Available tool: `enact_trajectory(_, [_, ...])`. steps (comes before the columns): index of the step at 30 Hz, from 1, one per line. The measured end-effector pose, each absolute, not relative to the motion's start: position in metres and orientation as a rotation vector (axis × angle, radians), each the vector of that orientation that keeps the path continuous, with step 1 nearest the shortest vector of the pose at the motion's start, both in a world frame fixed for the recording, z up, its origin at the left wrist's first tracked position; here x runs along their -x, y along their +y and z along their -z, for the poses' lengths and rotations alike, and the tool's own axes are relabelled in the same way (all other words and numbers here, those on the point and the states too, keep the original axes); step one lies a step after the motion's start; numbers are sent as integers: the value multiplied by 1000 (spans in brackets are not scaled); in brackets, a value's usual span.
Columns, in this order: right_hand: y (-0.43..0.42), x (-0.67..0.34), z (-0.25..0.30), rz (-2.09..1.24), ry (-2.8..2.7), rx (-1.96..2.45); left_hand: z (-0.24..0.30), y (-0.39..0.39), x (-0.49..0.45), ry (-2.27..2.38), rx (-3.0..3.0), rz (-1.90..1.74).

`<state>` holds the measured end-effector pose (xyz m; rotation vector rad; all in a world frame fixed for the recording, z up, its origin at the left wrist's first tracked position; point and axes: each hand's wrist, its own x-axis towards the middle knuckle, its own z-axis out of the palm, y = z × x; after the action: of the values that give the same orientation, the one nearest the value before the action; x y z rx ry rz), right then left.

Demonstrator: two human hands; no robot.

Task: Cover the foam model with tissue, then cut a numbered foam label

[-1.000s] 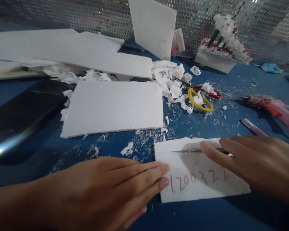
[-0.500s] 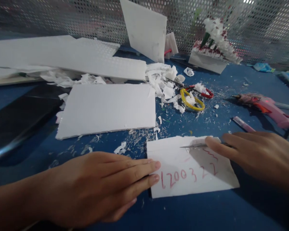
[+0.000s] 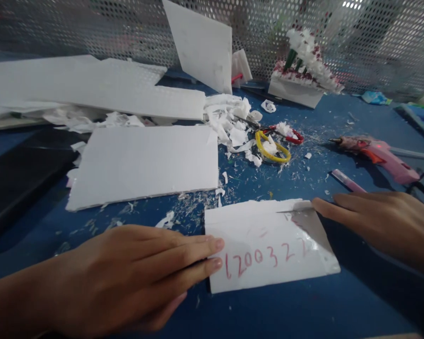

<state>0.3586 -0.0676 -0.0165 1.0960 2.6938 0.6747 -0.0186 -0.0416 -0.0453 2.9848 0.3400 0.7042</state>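
A small white foam card (image 3: 265, 245) with red digits written on it lies on the blue table (image 3: 304, 310) in front of me. My left hand (image 3: 134, 273) lies flat with fingers stretched out, its fingertips pressing the card's left edge. My right hand (image 3: 378, 226) is closed on a thin craft knife (image 3: 297, 210), forefinger laid along it. The blade tip rests on the card's top right part.
A larger foam sheet (image 3: 144, 162) lies beyond the left hand, with longer sheets (image 3: 92, 87) behind it. Paper scraps (image 3: 233, 122), yellow-and-red scissors (image 3: 273, 146), a pink glue gun (image 3: 378, 153) and a pink pen (image 3: 346, 181) lie beyond the card. A perforated metal screen (image 3: 374, 42) backs the table.
The knife blade has drawn rightward across the top of the card, from near its middle to its right part. My left hand stays pressed on the card's left edge.
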Motion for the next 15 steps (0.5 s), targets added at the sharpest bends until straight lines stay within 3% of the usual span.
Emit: enact_trajectory(15, [-72,-381,19,-664,2702,-1128,42,-44,16,418,-2987,-688])
